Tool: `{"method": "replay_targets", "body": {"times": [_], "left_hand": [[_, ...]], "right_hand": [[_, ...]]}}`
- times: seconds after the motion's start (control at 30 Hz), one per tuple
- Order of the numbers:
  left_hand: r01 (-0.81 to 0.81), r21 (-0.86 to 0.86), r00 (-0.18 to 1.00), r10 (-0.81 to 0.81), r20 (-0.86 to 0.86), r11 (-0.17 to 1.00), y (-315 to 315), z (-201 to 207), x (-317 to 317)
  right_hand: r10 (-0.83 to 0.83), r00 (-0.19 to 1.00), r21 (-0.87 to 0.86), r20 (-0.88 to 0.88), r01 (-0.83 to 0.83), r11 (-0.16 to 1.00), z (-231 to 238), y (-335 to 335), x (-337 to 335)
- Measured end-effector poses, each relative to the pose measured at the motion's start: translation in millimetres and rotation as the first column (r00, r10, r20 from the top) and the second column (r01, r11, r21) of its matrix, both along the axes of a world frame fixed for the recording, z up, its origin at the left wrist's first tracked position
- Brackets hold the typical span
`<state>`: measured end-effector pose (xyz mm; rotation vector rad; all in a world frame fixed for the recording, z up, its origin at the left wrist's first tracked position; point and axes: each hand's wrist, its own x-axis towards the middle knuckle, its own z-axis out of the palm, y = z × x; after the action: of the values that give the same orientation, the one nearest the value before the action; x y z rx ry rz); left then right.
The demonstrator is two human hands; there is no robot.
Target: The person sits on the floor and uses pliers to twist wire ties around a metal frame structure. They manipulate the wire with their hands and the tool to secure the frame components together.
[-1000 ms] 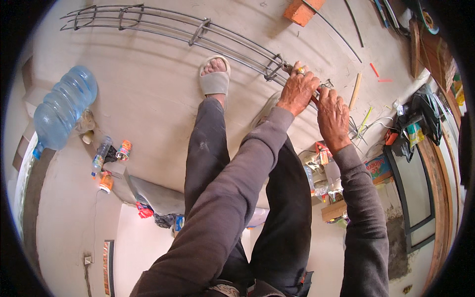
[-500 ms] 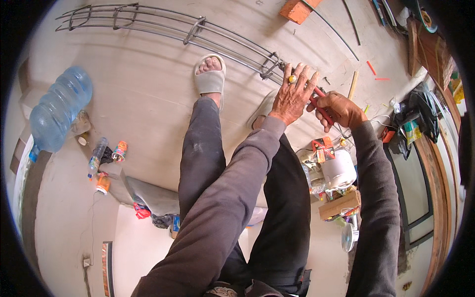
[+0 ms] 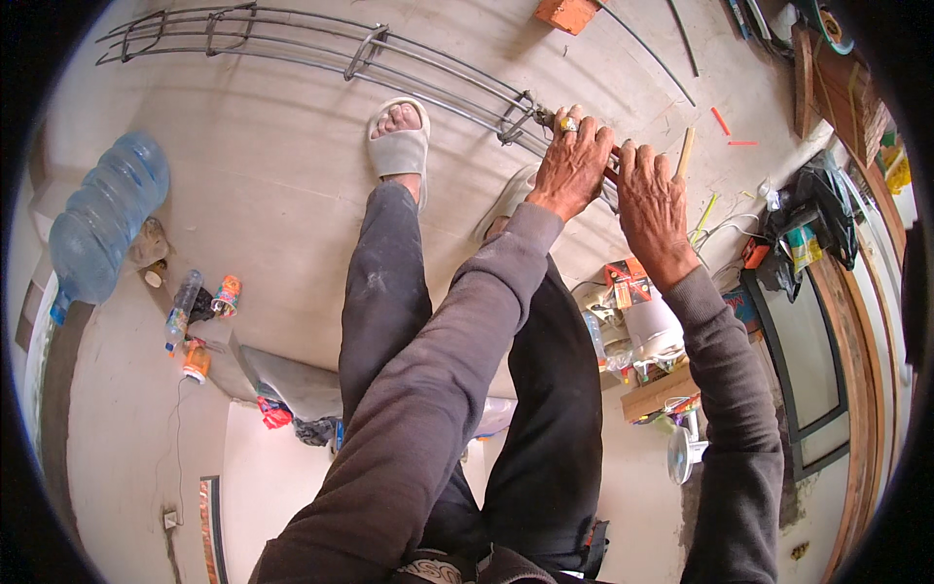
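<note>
A long, narrow cage of steel reinforcing bars (image 3: 428,66) with square stirrups lies across the floor, from the far left to my hands. My left hand (image 3: 572,167), a yellow-stoned ring on one finger, is closed over the cage's right end. Close beside it, my right hand (image 3: 654,206) has its knuckles up and its fingers bent round the red-handled pliers (image 3: 613,167). Only a little red of the pliers shows between the hands; their jaws are hidden. A stirrup (image 3: 516,117) sits just left of my left hand.
My sandalled foot (image 3: 399,146) stands close to the cage. An orange brick (image 3: 566,14), a loose bar (image 3: 650,56) and a wooden stick (image 3: 687,153) lie beyond. At left is a large blue water bottle (image 3: 109,216); at right, black plastic bags (image 3: 822,209) and a white container (image 3: 654,329).
My right hand has turned from a side grip on the red handles to knuckles up and moved in beside the left. The left fingers have curled in more. The whole view has shifted slightly.
</note>
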<state>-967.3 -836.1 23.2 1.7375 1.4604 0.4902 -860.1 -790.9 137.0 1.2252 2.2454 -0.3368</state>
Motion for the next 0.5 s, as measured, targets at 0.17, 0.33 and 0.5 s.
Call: {"method": "replay_targets", "body": {"times": [0.17, 0.33, 0.5], "left_hand": [[0.068, -0.03, 0.986, -0.072, -0.151, 0.997, 10.4, 12.7, 5.7], [-0.014, 0.086, 0.995, 0.022, -0.093, 0.996, 50.6, 57.0, -3.9], [-0.461, 0.109, 0.871, 0.426, 0.246, 0.881, 58.4, 52.6, -26.2]], "right_hand": [[-0.212, 0.971, -0.126, -0.112, 0.198, 0.972, -33.5, -1.4, 33.8], [-0.843, 0.334, -0.782, 0.422, 0.605, -0.152, -39.1, 19.8, 55.3], [-0.671, -0.055, -0.666, 0.74, 0.087, -0.741, -39.3, -25.4, 53.5]]}}
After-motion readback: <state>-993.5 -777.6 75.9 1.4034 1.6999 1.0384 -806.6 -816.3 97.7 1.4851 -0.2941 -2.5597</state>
